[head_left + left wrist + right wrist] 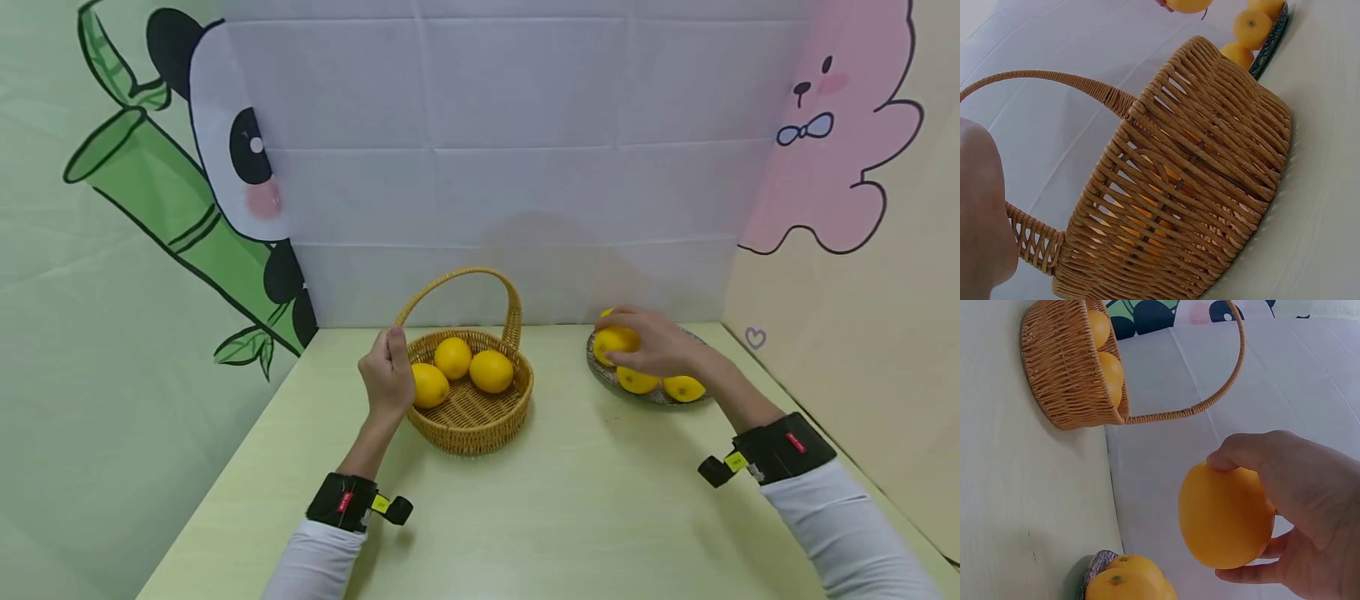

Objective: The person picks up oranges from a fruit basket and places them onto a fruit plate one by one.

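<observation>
In the head view my left hand (pixel 386 373) grips the left side of the handle (pixel 480 272) of a wicker basket (pixel 468 437), which stands on the table. Three lemons, one of them at the back (pixel 452 358), lie inside it. To the right, my right hand (pixel 656 342) holds a lemon (pixel 615 343) over a patterned plate (pixel 652 398). The right wrist view shows this lemon (pixel 1225 515) raised, with thumb and fingers around it. More lemons (pixel 683 388) lie on the plate, partly hidden under the hand.
The pale table (pixel 517 525) runs back to a white cloth wall (pixel 525 167). On the left hangs a green sheet with a panda and bamboo (pixel 187 200); on the right a beige one with a pink animal (pixel 840 167). Black bands (pixel 787 446) with small cameras sit on both wrists.
</observation>
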{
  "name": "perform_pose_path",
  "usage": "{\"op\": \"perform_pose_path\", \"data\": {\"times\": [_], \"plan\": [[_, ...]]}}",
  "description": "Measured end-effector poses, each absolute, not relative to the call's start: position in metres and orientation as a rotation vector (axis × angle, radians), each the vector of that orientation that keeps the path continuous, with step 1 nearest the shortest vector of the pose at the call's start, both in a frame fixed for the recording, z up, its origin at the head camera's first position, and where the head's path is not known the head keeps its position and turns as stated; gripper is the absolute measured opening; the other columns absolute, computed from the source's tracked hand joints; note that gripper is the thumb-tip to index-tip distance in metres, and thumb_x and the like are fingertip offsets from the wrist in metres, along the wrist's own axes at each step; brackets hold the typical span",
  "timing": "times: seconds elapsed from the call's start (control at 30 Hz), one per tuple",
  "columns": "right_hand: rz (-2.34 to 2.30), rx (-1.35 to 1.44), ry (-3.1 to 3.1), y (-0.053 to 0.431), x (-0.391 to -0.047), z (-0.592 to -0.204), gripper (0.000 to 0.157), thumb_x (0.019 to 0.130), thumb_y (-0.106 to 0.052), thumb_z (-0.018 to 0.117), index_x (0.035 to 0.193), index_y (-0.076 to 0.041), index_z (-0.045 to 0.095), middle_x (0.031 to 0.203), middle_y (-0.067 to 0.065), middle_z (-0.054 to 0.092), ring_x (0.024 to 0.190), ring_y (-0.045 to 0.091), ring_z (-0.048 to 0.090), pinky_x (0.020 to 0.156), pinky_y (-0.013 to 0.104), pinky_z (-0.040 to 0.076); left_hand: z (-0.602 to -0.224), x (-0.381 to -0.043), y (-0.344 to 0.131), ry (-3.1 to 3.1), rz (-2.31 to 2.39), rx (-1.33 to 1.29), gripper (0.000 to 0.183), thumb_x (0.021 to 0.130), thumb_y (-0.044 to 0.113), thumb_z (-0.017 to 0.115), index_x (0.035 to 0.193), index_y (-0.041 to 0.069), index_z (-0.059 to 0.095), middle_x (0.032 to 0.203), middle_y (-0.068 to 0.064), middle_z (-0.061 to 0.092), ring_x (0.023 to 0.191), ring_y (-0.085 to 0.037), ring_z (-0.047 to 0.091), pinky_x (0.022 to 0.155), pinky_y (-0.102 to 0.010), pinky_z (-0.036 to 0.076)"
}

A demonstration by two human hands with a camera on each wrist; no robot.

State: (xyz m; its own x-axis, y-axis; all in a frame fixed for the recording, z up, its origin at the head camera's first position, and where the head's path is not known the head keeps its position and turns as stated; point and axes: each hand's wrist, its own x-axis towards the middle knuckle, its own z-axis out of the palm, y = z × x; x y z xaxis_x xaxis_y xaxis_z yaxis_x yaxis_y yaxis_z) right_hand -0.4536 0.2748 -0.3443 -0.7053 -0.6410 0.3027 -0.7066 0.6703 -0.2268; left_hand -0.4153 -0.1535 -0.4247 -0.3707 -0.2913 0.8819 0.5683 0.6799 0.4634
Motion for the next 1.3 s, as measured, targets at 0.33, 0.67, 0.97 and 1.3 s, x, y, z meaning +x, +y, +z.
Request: {"op": "perform_pose_path", "data": {"times": [0.33, 0.67, 0.97, 1.3], "plan": [[0.529, 0.961, -2.706, 0.298, -0.47, -0.35, 0.049, 0.094, -0.025, 0.074, 0.138, -0.006, 0.063, 0.146, 0.017, 0.052, 0.133, 0.039, 0.043, 0.107, 0.065, 0.035, -0.423, -0.416, -0.154, -1.716, -0.915, -0.237, 0.059, 0.112, 0.044, 0.035, 0.066, 0.008, 0.037, 0.052, -0.002, 0.028, 0.041, -0.014, 0.019, 0.04, -0.022, 0.013], [0.566, 0.849, -2.735, 0.32, -0.483, -0.355, 0.051, 0.096, -0.025, 0.072, 0.14, -0.002, 0.061, 0.146, 0.024, 0.05, 0.131, 0.045, 0.042, 0.104, 0.069, 0.035, -0.422, -0.416, -0.154, -1.709, -0.909, -0.226, 0.058, 0.112, 0.043, 0.035, 0.066, 0.008, 0.036, 0.053, -0.003, 0.028, 0.043, -0.016, 0.02, 0.041, -0.022, 0.013], [0.577, 0.787, -2.736, 0.335, -0.489, -0.358, 0.048, 0.095, -0.023, 0.071, 0.138, -0.003, 0.062, 0.145, 0.025, 0.05, 0.132, 0.046, 0.041, 0.104, 0.069, 0.035, -0.423, -0.417, -0.153, -1.704, -0.904, -0.214, 0.059, 0.112, 0.044, 0.036, 0.066, 0.008, 0.036, 0.053, -0.002, 0.028, 0.043, -0.015, 0.02, 0.041, -0.023, 0.013], [0.59, 0.683, -2.762, 0.348, -0.499, -0.364, 0.053, 0.096, -0.024, 0.069, 0.142, 0.0, 0.058, 0.147, 0.028, 0.047, 0.133, 0.048, 0.038, 0.104, 0.071, 0.033, -0.423, -0.415, -0.151, -1.71, -0.915, -0.216, 0.06, 0.112, 0.046, 0.034, 0.066, 0.008, 0.037, 0.053, -0.002, 0.029, 0.043, -0.016, 0.021, 0.041, -0.023, 0.014]]}}
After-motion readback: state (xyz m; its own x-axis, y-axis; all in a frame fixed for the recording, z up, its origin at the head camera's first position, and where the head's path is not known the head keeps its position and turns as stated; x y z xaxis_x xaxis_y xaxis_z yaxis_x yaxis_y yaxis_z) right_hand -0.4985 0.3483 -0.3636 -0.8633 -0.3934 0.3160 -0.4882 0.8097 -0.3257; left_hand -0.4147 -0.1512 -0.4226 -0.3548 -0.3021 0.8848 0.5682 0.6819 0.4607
